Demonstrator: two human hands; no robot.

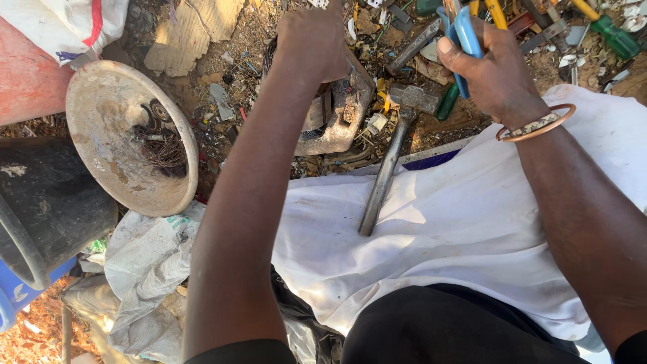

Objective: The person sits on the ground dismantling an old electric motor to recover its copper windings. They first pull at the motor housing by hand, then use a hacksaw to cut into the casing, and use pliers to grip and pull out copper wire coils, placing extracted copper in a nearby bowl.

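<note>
My left hand point(311, 42) grips the top of a grimy metal motor part point(342, 116) that stands on the littered ground. My right hand point(495, 71), with a copper bangle point(536, 125) on the wrist, is closed on the blue handles of a pair of pliers point(465, 34); the jaws are out of sight past the top edge. A steel hammer point(393, 145) lies between my arms, its head near the motor part and its handle resting on a white cloth point(458, 229) over my lap.
A worn metal bowl point(121, 101) holding tangled copper wire point(162, 148) leans at the left beside a black tub point(47, 202). Screwdrivers, a green-handled one point(610, 30) among them, and scrap lie at the top right. White sacks point(145, 269) lie at lower left.
</note>
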